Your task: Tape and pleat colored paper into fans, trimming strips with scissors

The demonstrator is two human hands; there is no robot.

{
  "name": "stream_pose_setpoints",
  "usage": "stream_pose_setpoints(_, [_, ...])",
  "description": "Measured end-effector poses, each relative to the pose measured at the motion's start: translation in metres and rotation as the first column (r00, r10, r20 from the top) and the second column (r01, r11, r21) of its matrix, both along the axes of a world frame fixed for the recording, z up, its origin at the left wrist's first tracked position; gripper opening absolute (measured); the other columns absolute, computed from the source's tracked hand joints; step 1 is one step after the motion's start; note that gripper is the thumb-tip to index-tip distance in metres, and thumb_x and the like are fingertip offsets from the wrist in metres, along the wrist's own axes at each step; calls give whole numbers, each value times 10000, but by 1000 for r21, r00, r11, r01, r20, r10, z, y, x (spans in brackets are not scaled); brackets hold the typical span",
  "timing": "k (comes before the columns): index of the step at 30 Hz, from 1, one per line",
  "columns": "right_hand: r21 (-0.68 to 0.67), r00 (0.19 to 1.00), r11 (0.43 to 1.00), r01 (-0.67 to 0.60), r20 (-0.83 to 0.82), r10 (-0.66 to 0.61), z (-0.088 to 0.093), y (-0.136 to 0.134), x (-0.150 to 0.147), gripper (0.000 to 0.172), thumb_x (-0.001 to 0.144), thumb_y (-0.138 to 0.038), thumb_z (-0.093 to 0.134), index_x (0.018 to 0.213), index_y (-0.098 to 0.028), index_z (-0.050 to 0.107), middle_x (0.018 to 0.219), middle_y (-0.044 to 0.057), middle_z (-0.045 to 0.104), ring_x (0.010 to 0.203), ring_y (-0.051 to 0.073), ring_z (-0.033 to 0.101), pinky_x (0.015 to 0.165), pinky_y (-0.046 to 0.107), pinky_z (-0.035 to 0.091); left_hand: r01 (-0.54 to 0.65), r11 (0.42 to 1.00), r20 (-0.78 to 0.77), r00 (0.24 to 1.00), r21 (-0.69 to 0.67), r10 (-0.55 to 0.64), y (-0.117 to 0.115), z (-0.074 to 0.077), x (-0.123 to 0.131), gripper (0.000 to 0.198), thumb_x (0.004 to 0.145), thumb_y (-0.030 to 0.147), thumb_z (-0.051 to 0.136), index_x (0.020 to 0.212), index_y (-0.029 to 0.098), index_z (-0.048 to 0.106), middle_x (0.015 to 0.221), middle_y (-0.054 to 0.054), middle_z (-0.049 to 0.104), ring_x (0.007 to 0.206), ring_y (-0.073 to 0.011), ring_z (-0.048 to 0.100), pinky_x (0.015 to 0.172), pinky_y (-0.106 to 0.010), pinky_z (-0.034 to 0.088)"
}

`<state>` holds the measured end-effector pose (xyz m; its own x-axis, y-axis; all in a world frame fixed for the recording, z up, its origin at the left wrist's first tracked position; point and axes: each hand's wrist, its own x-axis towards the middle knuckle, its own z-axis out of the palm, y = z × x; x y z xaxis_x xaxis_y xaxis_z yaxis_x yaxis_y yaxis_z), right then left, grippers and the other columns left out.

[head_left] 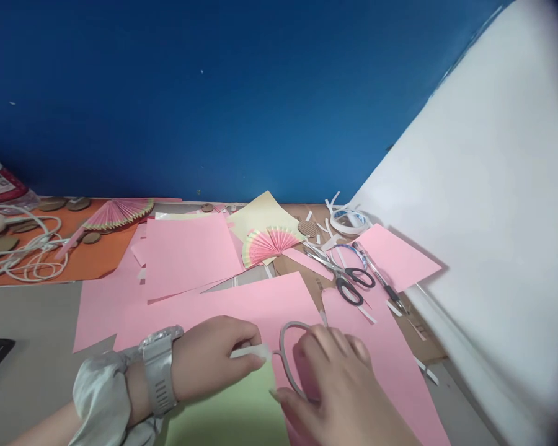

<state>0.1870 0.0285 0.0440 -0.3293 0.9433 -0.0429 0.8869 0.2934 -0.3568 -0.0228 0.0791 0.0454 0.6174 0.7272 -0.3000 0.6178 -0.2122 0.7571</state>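
A sheet of light green paper (232,409) lies in front of me on pink paper. My left hand (218,347) rests over its far edge, thumb and fingers closed on a whitish strip of tape (255,352). Just to the right, a thin roll of tape (283,347) stands tilted on its rim, close to the strip's end. My right hand (335,371) curls around the roll's right side, fingers over the top and thumb low near the green sheet's edge. Its fingertips are partly hidden.
Scissors (341,272), a pen (384,282) and another tape roll (348,221) lie behind my right hand. Folded paper fans (272,244) and pink sheets (190,254) spread farther back. White cables (41,248) coil at the left. A blue wall (214,99) closes off the back.
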Motion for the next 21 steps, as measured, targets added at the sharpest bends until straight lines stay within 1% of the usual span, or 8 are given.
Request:
stream_pose_setpoints(2, [26, 997, 997, -79, 11, 79, -13, -8, 2, 145, 778, -324, 630, 803, -224, 527, 853, 29, 566, 827, 253, 519, 724, 385, 361, -25, 1000, 10, 1000, 10, 25, -2, -2, 0, 210, 842, 354, 486, 727, 199, 570, 641, 49, 490, 615, -127, 438, 564, -238, 291])
stream_pose_setpoints(4, [52, 993, 993, -111, 53, 108, -18, -11, 6, 13, 838, -219, 539, 844, -230, 538, 859, 27, 581, 820, 240, 531, 730, 379, 358, -48, 999, 26, 999, 16, 47, -3, -4, 1, 208, 839, 364, 490, 756, 204, 593, 670, 39, 522, 655, -143, 459, 597, -252, 303])
stream_pose_setpoints(8, [-25, 984, 986, -164, 73, 165, 5, 0, 17, 185, 857, -68, 433, 823, -227, 522, 838, 12, 598, 779, 201, 542, 785, 377, 366, -62, 998, 97, 993, -16, 64, -2, -5, -2, 227, 845, 376, 496, 772, 200, 619, 709, 27, 553, 689, -151, 477, 622, -258, 315])
stream_pose_setpoints(10, [-66, 986, 984, -167, 6, 167, 24, 13, 21, 196, 886, -81, 408, 791, -227, 499, 778, -5, 582, 746, 184, 535, 796, 365, 380, -54, 997, 150, 987, -53, 62, 1, -6, -5, 243, 847, 384, 501, 754, 191, 615, 673, 38, 515, 645, -131, 450, 591, -243, 309])
stream_pose_setpoints(11, [-121, 989, 981, -149, -34, 146, 32, 20, 23, 188, 912, -113, 392, 817, -233, 501, 822, 1, 587, 803, 187, 538, 800, 352, 393, -47, 996, 181, 982, -78, 60, 3, -7, -6, 250, 849, 390, 503, 754, 186, 612, 650, 45, 487, 617, -120, 430, 570, -234, 305])
stream_pose_setpoints(14, [-218, 973, 965, -145, -209, 99, 46, 41, 23, 195, 960, -263, 349, 812, -237, 474, 828, 11, 542, 824, 185, 520, 730, 309, 428, -41, 988, 281, 956, -150, 82, 7, -11, -10, 281, 862, 424, 494, 789, 171, 593, 625, 58, 432, 569, -98, 383, 521, -212, 297])
stream_pose_setpoints(17, [-269, 946, 954, -133, -321, 41, 43, 58, 17, 270, 974, -336, 285, 758, -233, 412, 758, -5, 454, 721, 170, 462, 662, 294, 413, -77, 981, 356, 924, -181, 138, 8, -14, -10, 315, 868, 461, 485, 805, 162, 565, 661, 48, 449, 602, -101, 392, 545, -210, 321])
stream_pose_setpoints(21, [-274, 868, 950, -152, -496, -4, 28, 68, 6, 291, 984, -300, 245, 723, -229, 352, 742, -16, 394, 703, 154, 416, 682, 284, 402, -94, 975, 415, 894, -202, 172, 7, -16, -7, 336, 863, 483, 494, 776, 162, 535, 688, 38, 464, 639, -105, 398, 589, -215, 338])
